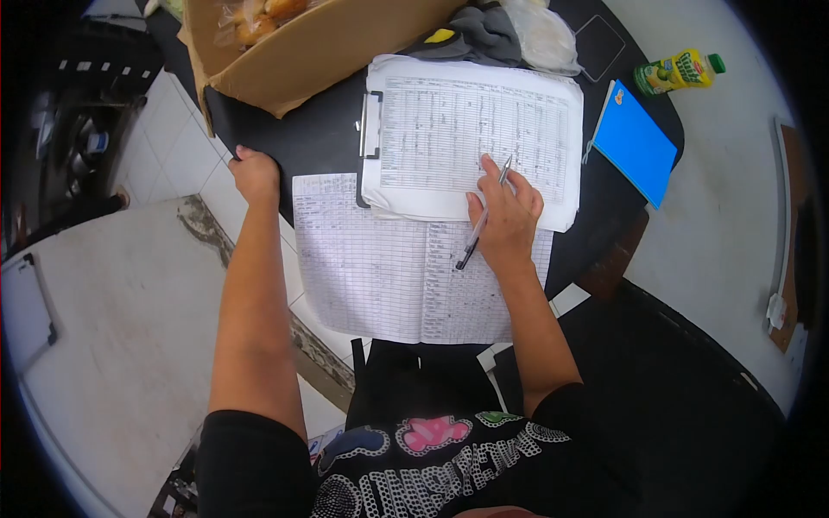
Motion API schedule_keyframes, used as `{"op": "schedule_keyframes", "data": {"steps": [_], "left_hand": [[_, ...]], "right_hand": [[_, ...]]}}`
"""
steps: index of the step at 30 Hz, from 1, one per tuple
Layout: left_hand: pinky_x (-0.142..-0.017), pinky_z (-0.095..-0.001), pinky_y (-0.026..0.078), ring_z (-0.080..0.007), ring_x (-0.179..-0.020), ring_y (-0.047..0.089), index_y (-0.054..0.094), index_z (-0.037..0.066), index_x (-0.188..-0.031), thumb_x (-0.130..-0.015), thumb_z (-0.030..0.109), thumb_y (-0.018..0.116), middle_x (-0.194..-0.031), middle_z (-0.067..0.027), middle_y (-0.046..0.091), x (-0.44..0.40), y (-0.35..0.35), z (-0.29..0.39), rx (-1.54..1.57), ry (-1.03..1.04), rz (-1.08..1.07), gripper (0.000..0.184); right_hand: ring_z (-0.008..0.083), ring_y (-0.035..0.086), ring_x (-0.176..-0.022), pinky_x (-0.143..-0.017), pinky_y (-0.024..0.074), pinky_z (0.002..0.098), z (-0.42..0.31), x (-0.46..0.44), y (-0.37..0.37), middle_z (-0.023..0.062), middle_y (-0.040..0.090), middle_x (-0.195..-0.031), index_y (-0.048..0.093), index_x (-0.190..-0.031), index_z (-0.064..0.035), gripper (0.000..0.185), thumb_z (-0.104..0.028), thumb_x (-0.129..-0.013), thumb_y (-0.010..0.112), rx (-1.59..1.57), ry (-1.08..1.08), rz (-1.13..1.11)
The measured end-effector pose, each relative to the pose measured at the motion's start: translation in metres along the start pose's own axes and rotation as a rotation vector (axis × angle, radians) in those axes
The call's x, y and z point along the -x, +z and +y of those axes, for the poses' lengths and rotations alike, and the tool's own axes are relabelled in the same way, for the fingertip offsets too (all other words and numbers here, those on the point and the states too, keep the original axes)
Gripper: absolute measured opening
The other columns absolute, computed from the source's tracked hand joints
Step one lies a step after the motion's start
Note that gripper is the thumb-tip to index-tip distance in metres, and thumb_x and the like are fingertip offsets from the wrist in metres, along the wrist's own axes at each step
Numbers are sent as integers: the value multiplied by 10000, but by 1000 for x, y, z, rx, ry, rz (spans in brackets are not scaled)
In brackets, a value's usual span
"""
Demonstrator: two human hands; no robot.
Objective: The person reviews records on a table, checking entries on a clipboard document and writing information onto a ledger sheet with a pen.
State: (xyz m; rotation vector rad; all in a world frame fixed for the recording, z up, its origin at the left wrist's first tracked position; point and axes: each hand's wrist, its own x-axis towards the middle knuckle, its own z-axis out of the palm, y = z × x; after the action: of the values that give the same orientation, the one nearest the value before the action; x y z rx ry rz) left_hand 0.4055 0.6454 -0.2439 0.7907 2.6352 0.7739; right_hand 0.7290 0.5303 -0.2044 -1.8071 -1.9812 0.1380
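My right hand [509,216] rests over the lower part of a clipboard's printed table sheets [475,129], with a pen [482,216] held between its fingers. One end of the pen points up toward the rows, and its dark end points down. The clipboard [370,125] has its metal clip on the left side. It lies partly on top of an open notebook [363,276] filled with handwritten columns. At the left edge of the black table [319,134], my left hand [256,177] is closed on the rim. Its fingers are mostly hidden.
A cardboard box [319,56] with bagged bread [259,26] stands at the back left. Behind the clipboard lie a dark grey cloth [484,34] and a white plastic bag [544,39]. A blue notebook [635,142] and a green-capped bottle [678,72] are at the right.
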Motion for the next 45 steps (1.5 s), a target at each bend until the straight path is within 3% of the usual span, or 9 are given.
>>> {"op": "schedule_keyframes", "data": {"steps": [4,45], "left_hand": [[-953,-415,359,-412,-1121,463,438,-89,-1194,-914,402,280,-1185,-285,495,-2,2,-1,2,-40,-9,587],[-958,-411,355,-401,-1125,461,414,-89,-1206,-916,402,290,-1202,-284,480,-3,4,-4,24,-45,-24,584]], "right_hand": [[295,457,-1044,-892,295,431,9,3,-3,73,551,-1214,559,-921,-47,240,-140,-726,663,5,15,13],[294,467,-1060,-929,279,470,53,14,-24,43,536,-1226,568,-917,-72,238,-150,-719,676,101,162,97]]}}
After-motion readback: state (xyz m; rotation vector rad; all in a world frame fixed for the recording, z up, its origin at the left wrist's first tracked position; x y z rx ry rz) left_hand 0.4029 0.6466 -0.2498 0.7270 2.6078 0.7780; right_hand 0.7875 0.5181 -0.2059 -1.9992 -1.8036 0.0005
